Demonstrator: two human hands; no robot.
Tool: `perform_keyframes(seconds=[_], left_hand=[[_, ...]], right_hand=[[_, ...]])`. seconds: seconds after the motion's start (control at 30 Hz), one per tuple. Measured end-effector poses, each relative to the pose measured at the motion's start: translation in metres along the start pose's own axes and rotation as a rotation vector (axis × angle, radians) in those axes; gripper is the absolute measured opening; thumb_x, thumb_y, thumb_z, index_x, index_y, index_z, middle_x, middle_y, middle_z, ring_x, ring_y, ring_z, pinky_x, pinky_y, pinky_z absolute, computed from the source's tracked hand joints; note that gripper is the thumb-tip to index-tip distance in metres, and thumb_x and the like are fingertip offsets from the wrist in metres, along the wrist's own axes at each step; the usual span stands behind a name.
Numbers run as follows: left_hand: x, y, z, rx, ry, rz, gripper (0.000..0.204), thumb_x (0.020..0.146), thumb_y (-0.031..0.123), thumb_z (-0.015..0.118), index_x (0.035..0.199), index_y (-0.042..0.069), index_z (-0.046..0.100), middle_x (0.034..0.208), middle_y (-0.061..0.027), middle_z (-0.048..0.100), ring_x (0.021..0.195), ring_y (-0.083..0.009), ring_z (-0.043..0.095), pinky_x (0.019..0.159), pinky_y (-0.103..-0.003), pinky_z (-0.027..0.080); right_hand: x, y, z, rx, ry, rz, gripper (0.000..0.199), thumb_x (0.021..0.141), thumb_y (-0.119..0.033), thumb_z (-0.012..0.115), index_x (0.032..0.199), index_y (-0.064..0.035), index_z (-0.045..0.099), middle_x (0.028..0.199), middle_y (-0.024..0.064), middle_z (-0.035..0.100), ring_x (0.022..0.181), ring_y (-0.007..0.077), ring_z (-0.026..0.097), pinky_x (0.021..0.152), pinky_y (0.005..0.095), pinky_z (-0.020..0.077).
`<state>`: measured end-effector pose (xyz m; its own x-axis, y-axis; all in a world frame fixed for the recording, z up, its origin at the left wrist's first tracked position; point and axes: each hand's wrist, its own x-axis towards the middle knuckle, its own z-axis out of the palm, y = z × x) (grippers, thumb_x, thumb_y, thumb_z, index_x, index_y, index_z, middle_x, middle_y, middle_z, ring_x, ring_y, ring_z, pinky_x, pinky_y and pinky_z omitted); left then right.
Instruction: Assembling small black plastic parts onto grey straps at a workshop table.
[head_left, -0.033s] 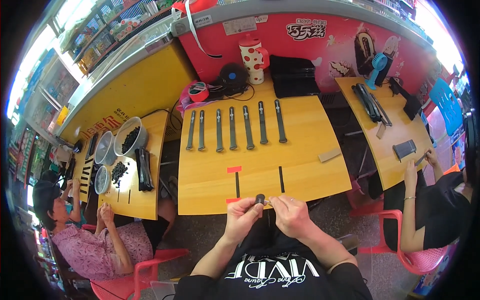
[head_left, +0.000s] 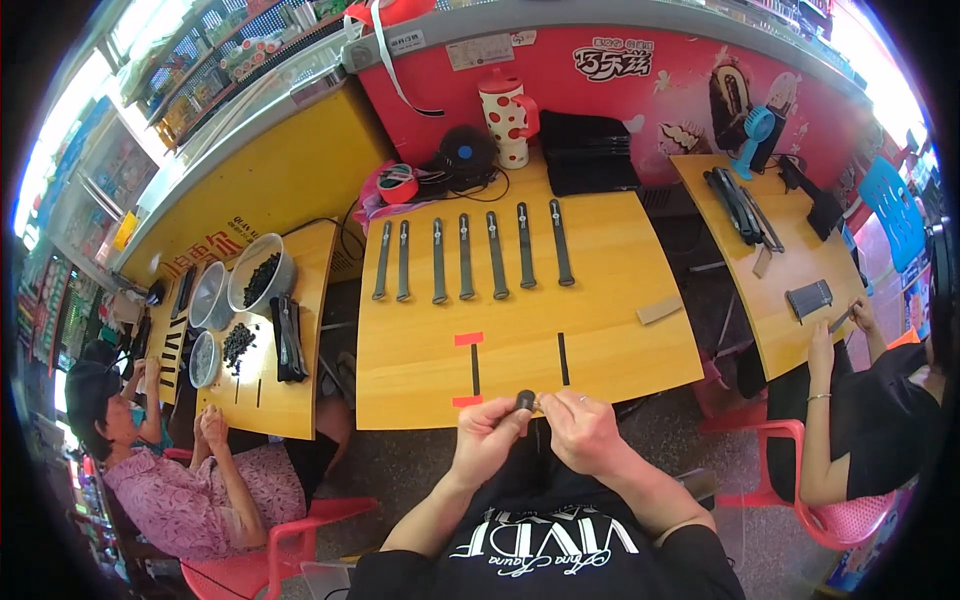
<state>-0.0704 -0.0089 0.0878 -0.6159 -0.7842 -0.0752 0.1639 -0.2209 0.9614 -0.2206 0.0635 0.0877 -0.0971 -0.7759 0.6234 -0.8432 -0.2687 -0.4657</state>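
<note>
Seven dark straps (head_left: 465, 257) lie beyond the left hand (head_left: 485, 440) pinching one dark piece (head_left: 525, 399) and right hand (head_left: 583, 432) pinching one small item (head_left: 538, 403).

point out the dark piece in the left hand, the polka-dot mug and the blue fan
Dark piece (head_left: 525, 400): head view, on its exposed rounded end.
Polka-dot mug (head_left: 503, 120): head view, on the middle of its body.
Blue fan (head_left: 759, 123): head view, on its round head.

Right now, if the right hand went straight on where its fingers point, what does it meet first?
Likely the small dark piece pinched in the left hand, just ahead and to the left of the right hand. Depth between them is unclear from this single view.
</note>
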Motion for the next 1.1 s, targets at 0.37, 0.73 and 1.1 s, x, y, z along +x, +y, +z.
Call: perform_keyframes(seconds=[0.37, 0.73, 1.1], left_hand=[[0.000, 0.002, -0.026, 0.299, -0.155, -0.008, 0.008, 0.089, 0.000, 0.061, 0.092, -0.001, 0.069, 0.071, 0.0025, 0.060, 0.062, -0.0039, 0.051, 0.054, -0.020, 0.040], [0.000, 0.022, -0.008, 1.129, -0.116, 0.242, 0.008, 0.077, 0.003, 0.065, 0.084, -0.001, 0.066, 0.073, -0.0203, 0.063, 0.069, -0.0390, 0.062, 0.059, -0.043, 0.049], [-0.002, 0.027, -0.008, 1.397, -0.337, 0.189, 0.011, 0.081, 0.011, 0.063, 0.079, 0.000, 0.062, 0.072, -0.0196, 0.062, 0.069, -0.0383, 0.063, 0.058, -0.047, 0.049]], right_hand=[[0.017, 0.011, -0.019, 0.666, -0.419, 0.426, 0.034, 0.082, -0.001, 0.068, 0.113, -0.0011, 0.057, 0.063, 0.0111, 0.054, 0.053, 0.0214, 0.052, 0.051, 0.0308, 0.0406], [0.005, 0.009, -0.008, 0.352, -0.483, 0.323, 0.035, 0.083, -0.013, 0.068, 0.113, -0.0064, 0.053, 0.061, 0.0150, 0.058, 0.059, 0.0363, 0.059, 0.053, 0.0461, 0.0425], [0.023, 0.009, -0.030, 0.130, -0.613, 0.148, 0.031, 0.085, -0.014, 0.065, 0.112, -0.0060, 0.052, 0.060, 0.0172, 0.059, 0.061, 0.0390, 0.061, 0.053, 0.0487, 0.0441]])
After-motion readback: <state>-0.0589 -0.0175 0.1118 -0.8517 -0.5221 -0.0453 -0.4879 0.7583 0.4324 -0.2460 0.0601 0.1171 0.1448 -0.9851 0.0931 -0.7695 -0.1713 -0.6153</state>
